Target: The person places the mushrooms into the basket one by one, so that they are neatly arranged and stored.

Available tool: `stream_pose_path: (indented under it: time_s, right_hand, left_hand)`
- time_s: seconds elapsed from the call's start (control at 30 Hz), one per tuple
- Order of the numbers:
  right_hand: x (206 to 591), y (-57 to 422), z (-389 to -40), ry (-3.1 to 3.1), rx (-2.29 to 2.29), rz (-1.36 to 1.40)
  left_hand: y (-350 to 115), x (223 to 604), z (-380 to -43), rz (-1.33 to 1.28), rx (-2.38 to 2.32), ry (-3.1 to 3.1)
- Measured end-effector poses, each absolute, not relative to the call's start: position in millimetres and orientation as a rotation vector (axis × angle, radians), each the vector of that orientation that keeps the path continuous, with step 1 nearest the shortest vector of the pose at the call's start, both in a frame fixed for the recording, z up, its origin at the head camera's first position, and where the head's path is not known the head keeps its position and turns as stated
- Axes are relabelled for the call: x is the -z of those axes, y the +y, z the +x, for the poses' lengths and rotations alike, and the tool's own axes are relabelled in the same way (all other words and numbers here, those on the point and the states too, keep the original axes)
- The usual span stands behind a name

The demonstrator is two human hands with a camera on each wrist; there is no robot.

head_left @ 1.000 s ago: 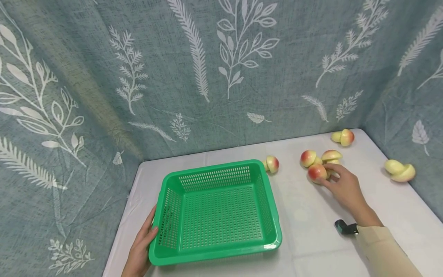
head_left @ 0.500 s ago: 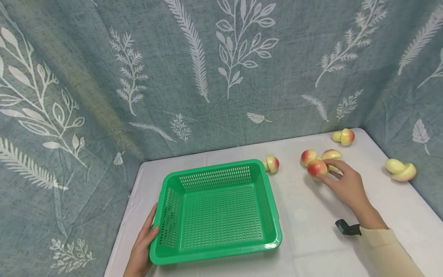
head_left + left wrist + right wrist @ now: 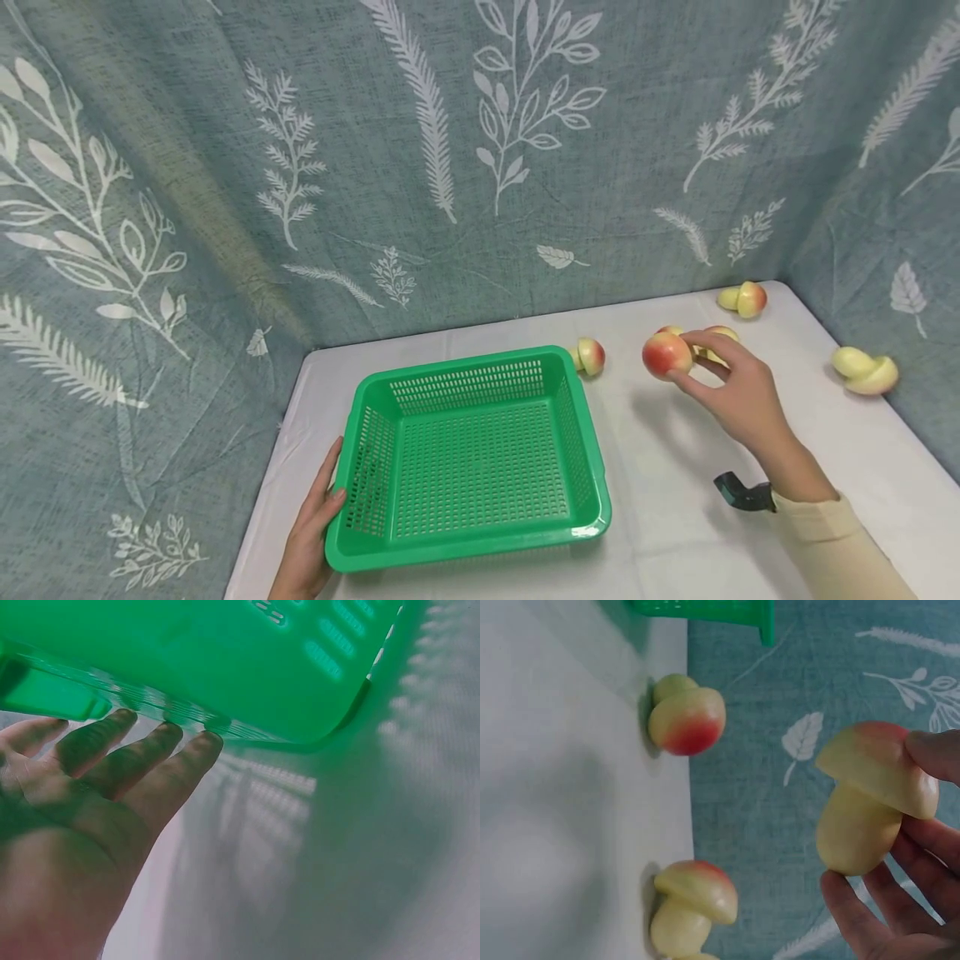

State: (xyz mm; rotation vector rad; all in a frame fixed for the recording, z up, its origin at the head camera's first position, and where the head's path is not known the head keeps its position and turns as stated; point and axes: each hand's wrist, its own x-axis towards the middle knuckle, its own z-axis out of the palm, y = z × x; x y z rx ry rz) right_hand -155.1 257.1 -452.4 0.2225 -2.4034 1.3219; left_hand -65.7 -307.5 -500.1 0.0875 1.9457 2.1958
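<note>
Green plastic is met first: the slotted basket [image 3: 480, 471] is touched on its left side by the left hand [image 3: 303, 537], fingers spread along the outer wall. By the basket's far right corner, a toy mushroom [image 3: 591, 357] is seen on the bench [image 3: 652, 517]. Farther right, the held mushroom [image 3: 667, 355] is pinched above the bench by the right hand [image 3: 738, 396] — the basket lies leftward and nearer the wearer, cap pointed basketward, stem away. More mushrooms [image 3: 750, 298] are scattered behind and rightward.
</note>
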Motion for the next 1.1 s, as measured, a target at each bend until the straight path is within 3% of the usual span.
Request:
stream_pose_path:
  time_s: [1.1]
  right_hand:
    - [419,189,-166,-2.334,-1.505,0.573]
  left_hand:
    - [-309,502,-65,0.121,-2.235,1.887]
